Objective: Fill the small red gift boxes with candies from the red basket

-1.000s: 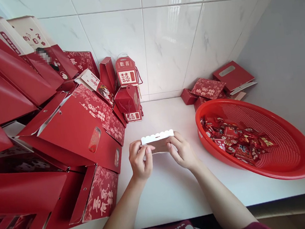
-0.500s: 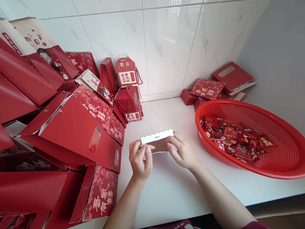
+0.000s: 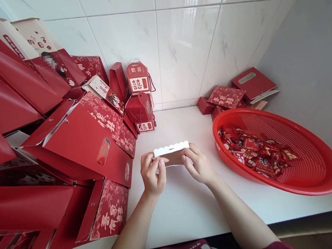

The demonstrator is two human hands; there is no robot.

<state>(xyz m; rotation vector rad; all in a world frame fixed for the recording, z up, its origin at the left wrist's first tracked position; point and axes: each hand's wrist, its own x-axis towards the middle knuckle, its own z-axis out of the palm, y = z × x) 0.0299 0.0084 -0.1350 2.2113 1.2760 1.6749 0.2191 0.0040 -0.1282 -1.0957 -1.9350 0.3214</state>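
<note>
Both my hands hold a small white card piece with a scalloped top edge [image 3: 171, 148] just above the white table [image 3: 190, 209]. My left hand [image 3: 152, 175] pinches its left end, fingers curled. Its right end sits in my right hand [image 3: 197, 164], fingers pressed on the card's face. The lower part of the piece is hidden behind my fingers.
A big heap of flat red gift boxes [image 3: 75, 146] fills the left side. Small folded red boxes with cords [image 3: 138, 91] stand at the tiled wall. A red mesh basket [image 3: 317, 163] with red wrapped sweets [image 3: 259, 152] lies at the right, with more flat red boxes [image 3: 234, 92] behind it.
</note>
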